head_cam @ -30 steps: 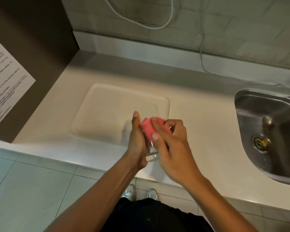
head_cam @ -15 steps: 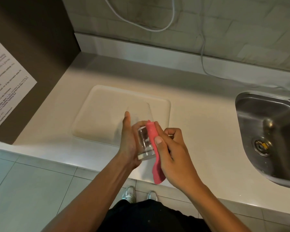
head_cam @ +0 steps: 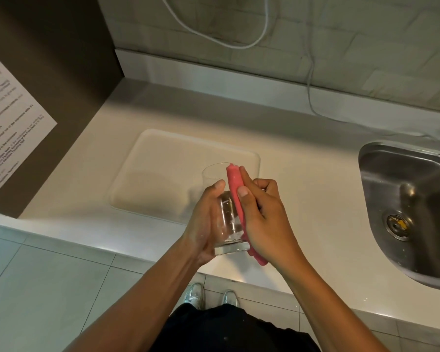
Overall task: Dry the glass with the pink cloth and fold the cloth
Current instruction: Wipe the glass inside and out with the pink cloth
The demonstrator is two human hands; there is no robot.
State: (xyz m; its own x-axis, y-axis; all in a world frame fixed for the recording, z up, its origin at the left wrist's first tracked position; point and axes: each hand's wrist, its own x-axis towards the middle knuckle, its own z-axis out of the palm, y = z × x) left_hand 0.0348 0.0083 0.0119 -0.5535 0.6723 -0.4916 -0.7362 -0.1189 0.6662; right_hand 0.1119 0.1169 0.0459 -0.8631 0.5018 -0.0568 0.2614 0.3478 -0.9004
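A clear drinking glass (head_cam: pixel 228 219) is held in the air above the counter's front edge, tilted with its mouth pointing away from me. My left hand (head_cam: pixel 206 222) grips its left side and thick base. My right hand (head_cam: pixel 262 217) presses the pink cloth (head_cam: pixel 235 184) flat against the glass's right outer wall. The cloth runs from the rim down past the base, and its lower end hangs below my right palm.
A pale cream tray (head_cam: pixel 163 174) lies on the white counter (head_cam: pixel 315 199) just beyond my hands. A steel sink (head_cam: pixel 412 199) is set in at the right. A dark panel with a printed notice (head_cam: pixel 13 130) stands at left. White cables hang on the tiled wall.
The cloth was bunched over the glass's mouth; it now lies stretched along the right side. The glass has come into fuller view and its rim sits farther forward.
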